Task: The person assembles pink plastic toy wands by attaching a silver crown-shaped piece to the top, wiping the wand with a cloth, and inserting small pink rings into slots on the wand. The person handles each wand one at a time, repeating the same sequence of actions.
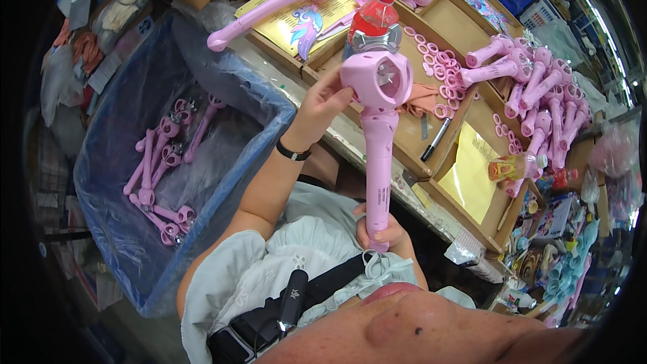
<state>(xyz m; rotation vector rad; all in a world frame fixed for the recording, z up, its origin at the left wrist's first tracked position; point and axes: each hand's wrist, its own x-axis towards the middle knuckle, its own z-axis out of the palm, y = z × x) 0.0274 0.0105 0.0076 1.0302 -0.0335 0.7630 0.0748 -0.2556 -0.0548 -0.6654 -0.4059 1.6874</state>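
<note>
A pink toy wand (379, 152) stands nearly upright in front of me, its handle end low and close to my chest. My left hand (323, 106) grips the side of its bulbous head, thumb and fingers closed against the plastic. Through an opening in that head a silvery star shape shows, and a grey, shiny piece (376, 42) tops it. Around the bottom of the handle my right hand (393, 234) is closed, its fingers partly hidden behind the wand. Directly behind the wand's head is a red-capped bottle (381, 13).
On my left, a large blue plastic-lined bin (222, 128) holds several pink wands. Cardboard trays (404, 128) line the bench with pink rings (441, 71), a black marker (435, 140) and yellow sheets (468, 175). A heap of wands (549, 87) lies at right; another wand (269, 10) rests at the back.
</note>
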